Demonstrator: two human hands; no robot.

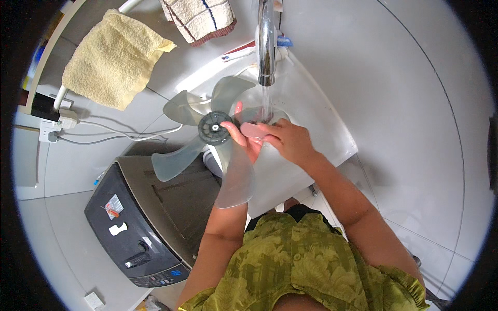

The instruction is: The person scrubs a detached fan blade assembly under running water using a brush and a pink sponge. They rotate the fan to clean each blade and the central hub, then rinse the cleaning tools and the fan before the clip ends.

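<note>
Gripping a translucent plastic fan blade [214,128] near its middle, the left hand [252,147] has it over the left side of the white sink [322,116]. Right hand [293,141] pinches a pink bar [252,130], pretty near the water [266,98] running from the chrome faucet [266,52].

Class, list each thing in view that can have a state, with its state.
Tap: running
Fan blade: off its fan, held
Pink pad: held
Left hand: gripping the fan blade
Right hand: closed on the pink pad
Yellow towel: draped over a rail
Checked towel: hanging
White plug: plugged in
Grey plug: plugged in
Washing machine lid: seems closed
</note>
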